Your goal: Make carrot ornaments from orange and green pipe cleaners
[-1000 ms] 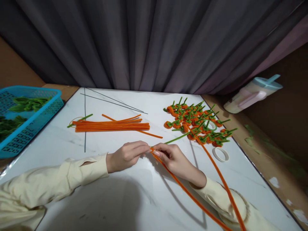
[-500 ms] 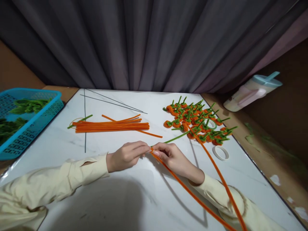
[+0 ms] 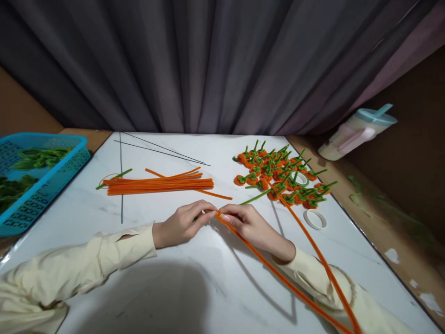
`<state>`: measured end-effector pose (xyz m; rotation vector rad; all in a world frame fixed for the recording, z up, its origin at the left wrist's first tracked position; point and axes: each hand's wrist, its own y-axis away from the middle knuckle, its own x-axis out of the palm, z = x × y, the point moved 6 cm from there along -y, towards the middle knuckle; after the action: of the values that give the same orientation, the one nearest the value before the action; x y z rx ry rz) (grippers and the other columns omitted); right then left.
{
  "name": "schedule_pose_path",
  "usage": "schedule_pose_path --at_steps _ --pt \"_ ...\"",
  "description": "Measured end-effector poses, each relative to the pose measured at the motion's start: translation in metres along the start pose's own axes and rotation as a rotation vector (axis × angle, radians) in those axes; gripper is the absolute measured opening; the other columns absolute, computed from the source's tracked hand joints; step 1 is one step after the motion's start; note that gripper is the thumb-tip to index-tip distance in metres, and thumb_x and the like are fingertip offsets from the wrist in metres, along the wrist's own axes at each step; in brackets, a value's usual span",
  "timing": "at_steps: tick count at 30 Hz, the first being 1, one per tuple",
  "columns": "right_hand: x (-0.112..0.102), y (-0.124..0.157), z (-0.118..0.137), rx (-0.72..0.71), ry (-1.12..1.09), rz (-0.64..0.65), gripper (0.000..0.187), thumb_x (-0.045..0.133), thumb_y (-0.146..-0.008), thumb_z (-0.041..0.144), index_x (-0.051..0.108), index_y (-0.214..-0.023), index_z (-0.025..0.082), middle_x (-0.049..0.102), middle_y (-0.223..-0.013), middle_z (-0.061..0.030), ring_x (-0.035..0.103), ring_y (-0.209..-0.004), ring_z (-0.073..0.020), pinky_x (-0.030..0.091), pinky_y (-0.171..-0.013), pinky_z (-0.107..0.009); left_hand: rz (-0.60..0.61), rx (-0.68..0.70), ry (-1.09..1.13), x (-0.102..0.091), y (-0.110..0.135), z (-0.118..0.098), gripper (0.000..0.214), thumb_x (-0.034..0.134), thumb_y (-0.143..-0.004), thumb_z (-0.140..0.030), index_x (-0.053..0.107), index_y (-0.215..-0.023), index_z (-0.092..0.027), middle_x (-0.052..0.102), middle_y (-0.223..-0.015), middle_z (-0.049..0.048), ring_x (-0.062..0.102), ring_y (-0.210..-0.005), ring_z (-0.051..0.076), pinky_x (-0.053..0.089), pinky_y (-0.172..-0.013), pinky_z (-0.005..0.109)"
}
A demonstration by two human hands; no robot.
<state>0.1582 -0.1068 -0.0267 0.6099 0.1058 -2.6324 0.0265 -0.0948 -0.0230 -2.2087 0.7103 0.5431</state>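
Note:
My left hand and my right hand meet fingertip to fingertip above the middle of the table. Both pinch an orange pipe cleaner at a small twisted spot between them. From there its length runs down to the right, past my right forearm, and an orange strand also reaches back up toward the pile. A green pipe cleaner sticks out behind my right fingers; its near end is hidden by the hand. Beyond my left hand lies a bundle of orange pipe cleaners.
Small orange-and-green pipe cleaner pieces are heaped at the back right, with a white tape roll beside them. Thin dark wires lie at the back left. A blue basket holds green pieces. A tumbler stands far right.
My left thumb and index finger have shifted, with the fingers now slightly more parted around the twisted spot. My right hand keeps its pinch. The whole view has moved slightly.

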Motion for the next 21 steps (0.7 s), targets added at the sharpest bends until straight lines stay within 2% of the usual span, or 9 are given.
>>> schedule_pose_path --at_steps 2,3,7,9,11,15,21 --pt "0.0 0.0 0.002 -0.017 0.038 0.006 0.019 0.043 -0.086 0.017 0.062 -0.084 0.013 0.058 -0.068 -0.0005 0.045 -0.058 -0.0099 0.035 -0.056 -0.02 0.005 -0.012 0.026 0.001 -0.001 0.001 0.012 0.041 -0.09 -0.015 0.053 -0.093 -0.015 0.059 -0.079 0.0049 0.055 -0.068 0.011 0.047 -0.063 0.022" --pt "0.001 0.0 0.004 -0.034 0.063 0.003 0.02 0.042 -0.086 0.016 0.061 -0.084 0.014 0.058 -0.068 -0.0004 0.045 -0.057 -0.0097 0.035 -0.056 -0.019 0.012 -0.066 0.057 0.002 -0.001 0.004 0.012 0.041 -0.09 -0.017 0.053 -0.09 -0.015 0.059 -0.075 0.0037 0.055 -0.066 0.011 0.047 -0.062 0.022" --pt "0.001 0.002 0.006 -0.113 0.228 -0.052 0.02 0.039 -0.085 0.011 0.059 -0.08 0.013 0.056 -0.066 -0.0011 0.042 -0.054 -0.0095 0.032 -0.054 -0.02 0.082 -0.508 0.418 0.014 0.003 0.024 0.014 0.044 -0.09 -0.031 0.046 -0.091 -0.017 0.056 -0.064 -0.0016 0.053 -0.051 0.009 0.044 -0.046 0.019" --pt "0.004 0.004 0.004 -0.124 0.322 -0.072 0.018 0.039 -0.081 0.007 0.057 -0.08 0.013 0.055 -0.066 -0.0018 0.042 -0.054 -0.0104 0.031 -0.054 -0.021 0.114 -0.626 0.619 0.022 0.005 0.025 0.018 0.044 -0.089 -0.035 0.041 -0.092 -0.018 0.057 -0.066 -0.0014 0.055 -0.05 0.01 0.044 -0.042 0.019" --pt "0.006 0.007 0.002 -0.133 0.399 -0.079 0.02 0.04 -0.076 0.003 0.055 -0.084 0.013 0.056 -0.068 -0.0026 0.044 -0.056 -0.0117 0.031 -0.054 -0.021 0.132 -0.658 0.698 0.025 0.005 0.025 0.019 0.045 -0.089 -0.036 0.04 -0.092 -0.018 0.059 -0.068 -0.0004 0.057 -0.052 0.011 0.045 -0.041 0.02" --pt "0.009 0.011 0.001 -0.146 0.488 -0.075 0.026 0.042 -0.068 0.0 0.054 -0.087 0.013 0.057 -0.072 -0.0036 0.046 -0.059 -0.013 0.03 -0.055 -0.021 0.155 -0.644 0.68 0.026 0.005 0.025 0.018 0.045 -0.089 -0.036 0.04 -0.092 -0.019 0.059 -0.066 -0.0013 0.054 -0.048 0.009 0.043 -0.042 0.019" --pt "0.006 0.007 0.003 -0.111 0.434 -0.038 0.022 0.041 -0.069 0.0 0.051 -0.082 0.016 0.051 -0.065 0.0008 0.04 -0.053 -0.0106 0.028 -0.052 -0.02 0.217 -0.539 0.454 0.014 0.0 0.025 0.018 0.045 -0.089 -0.035 0.046 -0.092 -0.017 0.059 -0.068 -0.0001 0.054 -0.06 0.009 0.041 -0.051 0.018"
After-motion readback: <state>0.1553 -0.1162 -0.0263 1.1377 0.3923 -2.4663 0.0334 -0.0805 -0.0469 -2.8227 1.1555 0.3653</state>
